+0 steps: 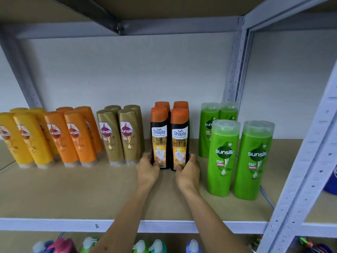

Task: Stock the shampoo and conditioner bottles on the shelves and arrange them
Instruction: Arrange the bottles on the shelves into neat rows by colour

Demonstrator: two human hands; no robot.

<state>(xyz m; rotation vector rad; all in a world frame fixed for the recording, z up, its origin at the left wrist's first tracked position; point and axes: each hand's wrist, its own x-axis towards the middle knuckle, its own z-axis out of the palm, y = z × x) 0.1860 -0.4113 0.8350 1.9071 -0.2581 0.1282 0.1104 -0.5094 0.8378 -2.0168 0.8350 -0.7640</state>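
Observation:
Two black Safi Shayla bottles with orange caps stand side by side at the middle of the shelf [109, 189], with two more behind them. My left hand [148, 169] grips the base of the left front bottle [159, 141]. My right hand [187, 170] grips the base of the right front bottle [180, 143]. Left of them stand gold Sunsilk bottles [119, 136], orange ones [73, 137] and yellow ones [21, 139]. Green Sunsilk bottles [240, 157] stand to the right, two in front and two behind.
A grey metal upright [308, 161] frames the shelf on the right, and another shelf board hangs overhead. Below the front rail [73, 224], tops of several coloured pump bottles [140, 246] show on the lower shelf. A blue object [331, 183] sits beyond the upright.

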